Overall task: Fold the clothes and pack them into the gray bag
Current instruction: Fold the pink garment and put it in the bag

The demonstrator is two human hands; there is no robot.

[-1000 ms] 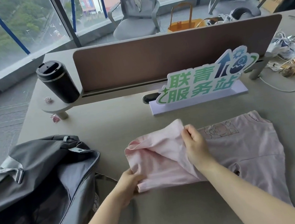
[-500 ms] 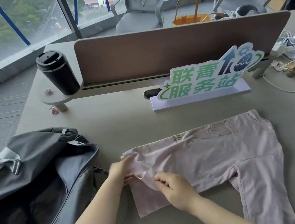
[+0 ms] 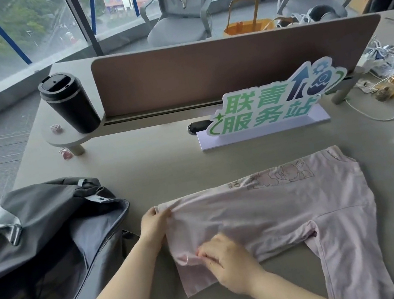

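Observation:
A pale pink T-shirt (image 3: 274,206) with a cartoon print lies spread on the beige table, one sleeve hanging toward the near right. My left hand (image 3: 154,224) pinches the shirt's far-left hem corner. My right hand (image 3: 227,262) grips a bunched fold of the hem lower down, near the front left edge. The gray bag (image 3: 52,259) lies unzipped and open on the table's left side, just left of my left forearm.
A brown desk divider (image 3: 228,64) crosses the back, with a black travel mug (image 3: 68,103) on its left shelf. A green and white sign (image 3: 269,105) stands behind the shirt. Wrapped snacks and a white cable (image 3: 390,88) clutter the right side.
The shirt's folded-over left part has been laid back out flat. My right hand came down from the raised fabric to the near hem; my left hand shifted up to the far hem corner.

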